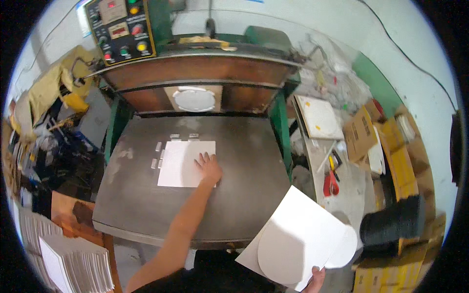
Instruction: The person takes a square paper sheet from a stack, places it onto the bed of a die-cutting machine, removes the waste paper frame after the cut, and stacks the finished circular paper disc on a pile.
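Observation:
My left hand (209, 168) lies with fingers spread on the right part of a white square sheet (178, 163). That sheet rests on the grey metal bed (146, 215) of a press, its upper and left edges beside several small clear blocks (175, 137). At the lower right, my right hand (317, 279) grips the lower edge of a white card sheet (298, 210), tilted off the bed. A round outline shows in it, with a white disc (281, 256) in or against it. Another rounded white piece (347, 249) sticks out on its right; how they overlap is unclear.
Behind the bed stands the press's raised brown plate (234, 73), with a white oval (194, 99) fixed to it. A control panel (122, 31) hangs upper left. Stacked white sheets (78, 263) stand lower left. On the right table lie red-handled scissors (332, 183) near cardboard boxes (360, 134).

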A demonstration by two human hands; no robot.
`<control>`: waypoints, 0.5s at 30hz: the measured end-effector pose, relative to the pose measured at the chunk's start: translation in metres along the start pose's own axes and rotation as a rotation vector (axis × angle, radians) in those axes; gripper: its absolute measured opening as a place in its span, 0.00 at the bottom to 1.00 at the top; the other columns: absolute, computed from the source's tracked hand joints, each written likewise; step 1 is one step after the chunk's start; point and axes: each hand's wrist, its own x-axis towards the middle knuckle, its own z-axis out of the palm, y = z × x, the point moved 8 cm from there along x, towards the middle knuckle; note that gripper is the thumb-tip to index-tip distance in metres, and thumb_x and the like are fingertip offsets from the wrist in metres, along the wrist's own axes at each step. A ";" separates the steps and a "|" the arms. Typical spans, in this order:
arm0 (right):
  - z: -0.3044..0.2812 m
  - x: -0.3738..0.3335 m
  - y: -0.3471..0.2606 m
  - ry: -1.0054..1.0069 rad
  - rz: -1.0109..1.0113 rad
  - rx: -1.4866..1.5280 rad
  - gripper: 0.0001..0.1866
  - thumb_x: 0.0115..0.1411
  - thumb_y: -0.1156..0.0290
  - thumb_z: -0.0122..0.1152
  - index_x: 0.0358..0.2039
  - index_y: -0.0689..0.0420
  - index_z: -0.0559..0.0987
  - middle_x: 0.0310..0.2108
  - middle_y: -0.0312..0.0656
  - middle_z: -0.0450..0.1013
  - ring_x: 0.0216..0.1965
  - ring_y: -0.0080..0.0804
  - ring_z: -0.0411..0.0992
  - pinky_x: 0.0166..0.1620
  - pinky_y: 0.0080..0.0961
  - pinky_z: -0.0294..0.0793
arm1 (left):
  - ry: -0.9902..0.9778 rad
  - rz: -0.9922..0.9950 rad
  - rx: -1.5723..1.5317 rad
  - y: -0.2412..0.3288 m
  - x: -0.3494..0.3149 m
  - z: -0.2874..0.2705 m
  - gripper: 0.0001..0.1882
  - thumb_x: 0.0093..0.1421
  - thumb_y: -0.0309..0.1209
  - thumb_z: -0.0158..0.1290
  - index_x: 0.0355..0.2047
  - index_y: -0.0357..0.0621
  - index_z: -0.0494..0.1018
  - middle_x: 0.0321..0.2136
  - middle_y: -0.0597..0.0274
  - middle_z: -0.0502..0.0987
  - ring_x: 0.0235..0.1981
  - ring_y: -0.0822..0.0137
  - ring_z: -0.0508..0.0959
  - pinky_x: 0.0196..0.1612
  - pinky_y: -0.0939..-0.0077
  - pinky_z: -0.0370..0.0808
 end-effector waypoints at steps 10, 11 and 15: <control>-0.091 -0.029 0.062 0.060 0.187 0.259 0.18 0.57 0.74 0.59 0.48 0.65 0.75 0.42 0.44 0.77 0.41 0.33 0.76 0.46 0.29 0.74 | -0.998 0.466 -1.154 0.154 -0.188 -0.111 0.29 0.64 0.50 0.47 0.52 0.36 0.69 0.40 0.51 0.78 0.40 0.59 0.79 0.41 0.64 0.77; -0.100 -0.029 0.063 0.065 0.164 0.314 0.18 0.58 0.74 0.59 0.48 0.64 0.75 0.42 0.44 0.77 0.41 0.33 0.76 0.46 0.29 0.75 | -1.204 0.443 -1.214 0.170 -0.225 -0.126 0.30 0.64 0.51 0.47 0.52 0.34 0.69 0.40 0.51 0.78 0.39 0.60 0.79 0.39 0.66 0.77; -0.132 -0.032 0.063 0.060 0.074 0.293 0.14 0.61 0.74 0.56 0.47 0.65 0.76 0.40 0.42 0.77 0.39 0.27 0.75 0.44 0.24 0.72 | -1.528 0.332 -1.119 0.212 -0.348 -0.125 0.26 0.63 0.44 0.51 0.52 0.36 0.69 0.40 0.54 0.78 0.37 0.64 0.78 0.39 0.68 0.76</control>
